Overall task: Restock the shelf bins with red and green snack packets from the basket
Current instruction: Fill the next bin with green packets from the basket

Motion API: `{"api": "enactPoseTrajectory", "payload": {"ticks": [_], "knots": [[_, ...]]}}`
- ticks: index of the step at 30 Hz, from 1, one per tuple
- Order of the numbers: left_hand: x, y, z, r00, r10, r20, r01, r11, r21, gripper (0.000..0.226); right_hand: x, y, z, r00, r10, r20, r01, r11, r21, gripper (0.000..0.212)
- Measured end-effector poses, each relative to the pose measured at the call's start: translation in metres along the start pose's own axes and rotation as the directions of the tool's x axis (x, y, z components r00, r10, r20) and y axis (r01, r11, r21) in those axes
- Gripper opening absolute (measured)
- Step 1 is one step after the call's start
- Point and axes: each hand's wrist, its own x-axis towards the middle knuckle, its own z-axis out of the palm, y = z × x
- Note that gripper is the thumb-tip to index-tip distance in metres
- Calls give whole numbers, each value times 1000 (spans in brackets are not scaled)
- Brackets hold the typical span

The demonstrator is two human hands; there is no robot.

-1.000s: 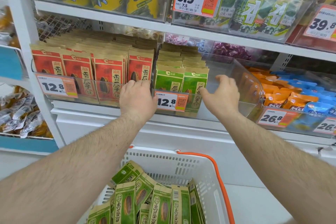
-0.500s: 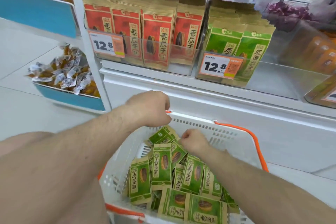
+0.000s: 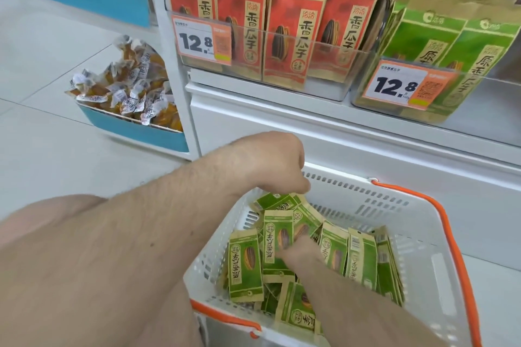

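The left hand (image 3: 277, 166) hangs over the far-left corner of the basket (image 3: 417, 248), fingers curled down and pinching the top edge of a green packet (image 3: 275, 200). The right hand (image 3: 298, 251) is pushed down among the green packets (image 3: 277, 245); its fingers are buried, so whether it grips one cannot be determined. Step in hand, as judged: picking green stock from the basket. The next move calls for lifting a gathered bundle clear of the perforated wall and standing it upright in the green bin (image 3: 439, 104) at the far right, which holds fewer packets than the red bin (image 3: 282, 76) to its left. The packets are flat, rectangular kraft-paper pouches with printed panels, lying loose and overlapped, so they will likely slide against each other. The basket is white moulded plastic with orange handles; the bins are clear plastic carrying price tags.
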Motion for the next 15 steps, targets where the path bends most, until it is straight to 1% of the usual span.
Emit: {"api": "enactPoseTrajectory", "payload": {"ticks": [2,5,7,12,15], "knots": [[0,-2,-1,1000,-2,5,2,1000,13,39,0,-1,3,1000,16,2,-16,1000,-13,29],[0,-2,-1,1000,-7,9,7,1000,11,38,0,-1,5,999,39,-13,-40,999,-24,30],[-1,0,-1,1000,-2,7,2,1000,9,38,-5,-2,6,1000,22,-16,-23,999,-37,31],[-1,2,6,999,-8,41,7,1000,29,38,-5,-4,16,1000,13,2,-12,995,-100,45],[3,1,9,998,-22,65,20,999,46,40,-12,-3,8,1000,-3,-6,3,996,-88,41]]}}
